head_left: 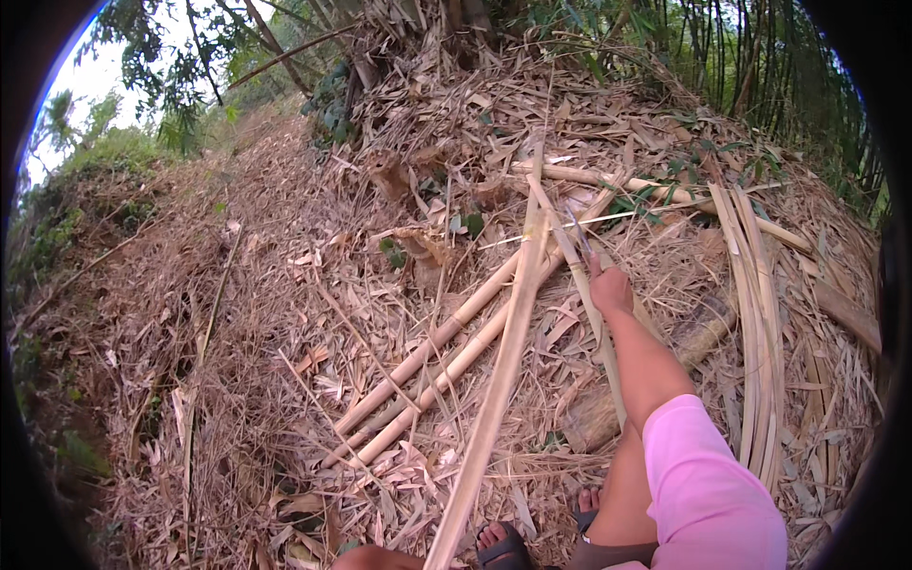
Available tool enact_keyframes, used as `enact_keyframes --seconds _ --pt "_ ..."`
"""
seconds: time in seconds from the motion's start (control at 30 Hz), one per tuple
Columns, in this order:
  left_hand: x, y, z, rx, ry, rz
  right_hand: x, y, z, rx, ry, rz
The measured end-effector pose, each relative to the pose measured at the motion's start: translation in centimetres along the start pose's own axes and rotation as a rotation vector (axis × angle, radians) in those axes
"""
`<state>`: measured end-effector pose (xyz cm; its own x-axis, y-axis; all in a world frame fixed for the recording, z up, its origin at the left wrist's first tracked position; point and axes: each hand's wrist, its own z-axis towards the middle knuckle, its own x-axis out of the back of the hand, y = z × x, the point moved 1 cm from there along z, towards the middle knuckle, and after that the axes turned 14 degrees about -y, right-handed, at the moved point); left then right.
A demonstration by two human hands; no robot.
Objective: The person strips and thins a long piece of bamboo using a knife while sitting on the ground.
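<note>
Bamboo was the work in hand: one long split pole [503, 351], pale yellow and smooth along its cut face, ran from the lower edge near my feet up toward the middle of the slope, tilted slightly to the right. My right hand [610, 288] was closed around a thin handle, and a narrow grey blade [576, 228] stood up from the fist, close beside the upper part of the pole. I could not tell whether the blade touched the bamboo; it was too small and blurred at that spot. My left hand was out of view.

I counted two round bamboo poles [432, 366] lying side by side across the long one, tan and jointed, slanting from lower left to upper right. Further up lay one more pole [608, 178], nearly level. On the right sat a bundle of about four or five flat split strips [755, 313], thin, curved and straw-coloured. My right arm wore a pink sleeve [708, 484]. Two sandalled feet [503, 546] showed at the bottom. Dry leaf litter [237, 361], papery and brown, covered the whole mound, with green bamboo stems [750, 47] standing behind.
</note>
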<state>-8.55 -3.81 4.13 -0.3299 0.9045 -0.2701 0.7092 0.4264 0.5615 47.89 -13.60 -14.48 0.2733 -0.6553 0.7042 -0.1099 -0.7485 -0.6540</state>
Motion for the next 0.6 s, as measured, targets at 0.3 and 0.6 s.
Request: enact_keyframes --seconds 0.3,0.6 --pt "2.1 4.9 3.7 -0.326 0.073 -0.141 -6.9 -12.8 -9.7 0.477 -0.353 0.286" --pt "1.0 14.2 9.4 -0.512 0.163 0.019 -4.5 -14.4 -22.6 1.314 -0.524 -0.034"
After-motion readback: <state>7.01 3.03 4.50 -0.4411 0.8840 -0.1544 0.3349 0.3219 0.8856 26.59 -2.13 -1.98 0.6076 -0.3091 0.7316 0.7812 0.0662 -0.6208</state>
